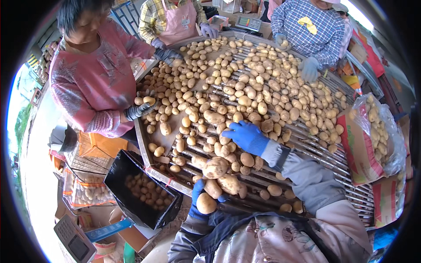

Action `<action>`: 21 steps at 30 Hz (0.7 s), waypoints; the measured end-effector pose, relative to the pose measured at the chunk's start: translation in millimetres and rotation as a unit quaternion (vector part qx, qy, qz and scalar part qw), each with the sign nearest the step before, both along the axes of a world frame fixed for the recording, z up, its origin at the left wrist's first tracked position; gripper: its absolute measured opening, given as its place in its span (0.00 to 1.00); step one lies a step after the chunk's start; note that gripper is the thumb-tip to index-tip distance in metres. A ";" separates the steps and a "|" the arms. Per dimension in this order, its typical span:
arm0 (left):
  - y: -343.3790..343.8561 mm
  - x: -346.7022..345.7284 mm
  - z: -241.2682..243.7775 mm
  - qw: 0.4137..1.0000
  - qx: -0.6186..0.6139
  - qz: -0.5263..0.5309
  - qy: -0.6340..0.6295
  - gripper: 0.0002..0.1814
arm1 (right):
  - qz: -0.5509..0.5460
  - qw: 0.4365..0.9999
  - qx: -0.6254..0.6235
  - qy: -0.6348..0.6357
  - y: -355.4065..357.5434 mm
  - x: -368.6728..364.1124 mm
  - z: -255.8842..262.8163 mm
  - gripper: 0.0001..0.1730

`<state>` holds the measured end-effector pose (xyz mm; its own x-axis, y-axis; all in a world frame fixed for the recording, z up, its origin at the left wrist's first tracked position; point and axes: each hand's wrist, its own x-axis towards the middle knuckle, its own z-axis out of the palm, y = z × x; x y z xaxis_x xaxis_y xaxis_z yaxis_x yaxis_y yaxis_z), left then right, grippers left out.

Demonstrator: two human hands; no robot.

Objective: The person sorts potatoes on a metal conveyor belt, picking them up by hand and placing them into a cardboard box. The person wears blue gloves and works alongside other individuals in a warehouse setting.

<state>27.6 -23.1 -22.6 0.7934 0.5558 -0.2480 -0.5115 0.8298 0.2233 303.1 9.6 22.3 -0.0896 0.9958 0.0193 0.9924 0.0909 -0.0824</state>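
Note:
My left hand (pixel 199 199), in a blue glove, is low on the near side of the slatted metal sorting table (pixel 324 154). It is closed around a smooth potato (pixel 206 203). Larger, soil-marked potatoes (pixel 215 167) lie just beyond it, and a blue fingertip shows beneath them. My right hand (pixel 247 136), gloved the same way, reaches palm down over the middle of the pile. Its fingertips touch or hover over a small potato (pixel 224 140); the palm side is hidden, so a grip there cannot be made out.
A person in pink (pixel 95 72) works at the left; others stand across the table. A black-lined crate of potatoes (pixel 148 194) and a scale (pixel 77 241) are at lower left. Filled cartons (pixel 358 144) stand at the right. Another scale (pixel 248 23) sits beyond the far edge.

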 end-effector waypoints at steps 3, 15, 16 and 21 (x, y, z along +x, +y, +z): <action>0.4 -34.2 -8.7 0.997 -0.047 0.052 -0.027 0.32 | 0.059 0.993 -0.004 -0.098 19.8 -7.0 -21.0 0.19; 29.6 -84.3 -10.5 0.992 -0.047 0.116 -0.021 0.39 | -0.086 0.601 -0.214 0.766 -0.3 -23.6 31.8 0.26; 35.9 -84.8 -9.0 0.992 -0.031 0.118 0.034 0.38 | -0.088 0.571 -0.211 0.788 -3.9 -38.4 46.5 0.26; 66.0 -89.1 -8.1 0.997 0.027 0.066 0.017 0.36 | -0.059 0.475 -0.231 0.847 8.7 -81.6 67.3 0.27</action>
<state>-61.5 42.9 -30.7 0.7046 0.6674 -0.2411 -0.6059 0.7427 0.2851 221.5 18.3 89.6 -0.2779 0.9252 -0.2583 -0.5375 -0.3726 -0.7565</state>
